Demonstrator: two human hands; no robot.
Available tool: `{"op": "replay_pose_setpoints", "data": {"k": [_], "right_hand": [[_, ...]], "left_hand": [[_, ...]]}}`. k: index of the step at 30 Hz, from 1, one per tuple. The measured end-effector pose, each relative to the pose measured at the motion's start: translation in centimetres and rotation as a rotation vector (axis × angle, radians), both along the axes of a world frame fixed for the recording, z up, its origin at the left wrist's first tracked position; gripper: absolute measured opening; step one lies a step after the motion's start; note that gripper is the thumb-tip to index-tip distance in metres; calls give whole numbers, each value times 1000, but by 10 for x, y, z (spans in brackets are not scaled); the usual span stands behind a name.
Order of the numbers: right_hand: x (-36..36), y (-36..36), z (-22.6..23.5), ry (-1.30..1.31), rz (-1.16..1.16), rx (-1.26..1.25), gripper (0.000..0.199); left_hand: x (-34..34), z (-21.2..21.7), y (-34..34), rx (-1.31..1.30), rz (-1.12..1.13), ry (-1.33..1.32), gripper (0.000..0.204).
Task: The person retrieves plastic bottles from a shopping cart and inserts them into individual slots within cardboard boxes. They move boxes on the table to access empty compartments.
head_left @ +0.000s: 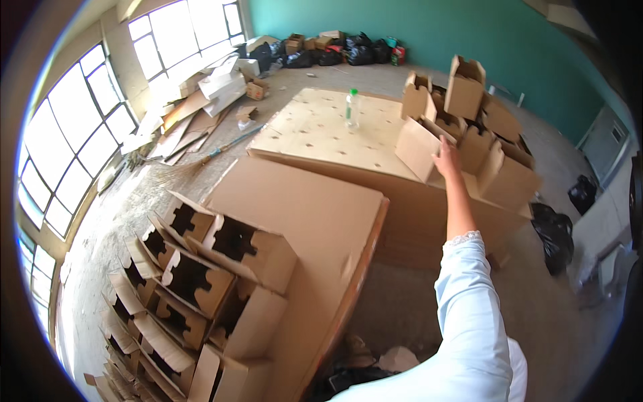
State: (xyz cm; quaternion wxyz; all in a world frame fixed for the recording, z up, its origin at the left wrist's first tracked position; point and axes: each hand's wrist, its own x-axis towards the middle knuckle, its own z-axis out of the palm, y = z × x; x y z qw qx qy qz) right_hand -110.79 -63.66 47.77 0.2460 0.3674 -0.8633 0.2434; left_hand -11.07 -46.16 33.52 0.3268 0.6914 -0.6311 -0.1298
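Note:
My right hand reaches forward to an open-topped brown cardboard box at the near edge of the far table. Its fingers and thumb close on the box's upper edge. Behind and right of it stand several more open cardboard boxes, packed close together, with cut-out flaps. A clear plastic bottle with a green cap stands upright on the same patterned tabletop. My left hand is out of view.
At lower left, many open boxes stand in rows on a cardboard-covered surface. A broom lies on the floor beside stacked flattened cardboard. Black bags line the green wall; another black bag lies at right.

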Motion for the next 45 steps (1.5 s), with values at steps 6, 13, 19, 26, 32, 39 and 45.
{"op": "replay_pose_setpoints", "data": {"k": [6, 13, 19, 26, 32, 39, 45], "right_hand": [[-97, -61, -39, -175, -118, 114, 88], [-156, -38, -84, -169, 216, 264, 44], [-86, -11, -6, -103, 158, 361, 37], [156, 116, 162, 115, 554, -180, 48], [444, 170, 239, -229, 1509, -403, 22], [696, 164, 204, -162, 2385, -263, 24], [843, 171, 155, 136, 2549, -240, 37]], "left_hand": [[-22, 40, 10, 203, 132, 372, 60], [-76, 70, 4, 72, 157, 390, 83], [-79, 88, 6, 115, 123, 68, 112], [-36, 75, 27, -5, -14, 211, 117], [-63, 65, 20, 6, -29, 138, 103], [-51, 99, 123, -172, -9, 303, 70], [-32, 96, 244, -111, 695, 640, 40]]}}
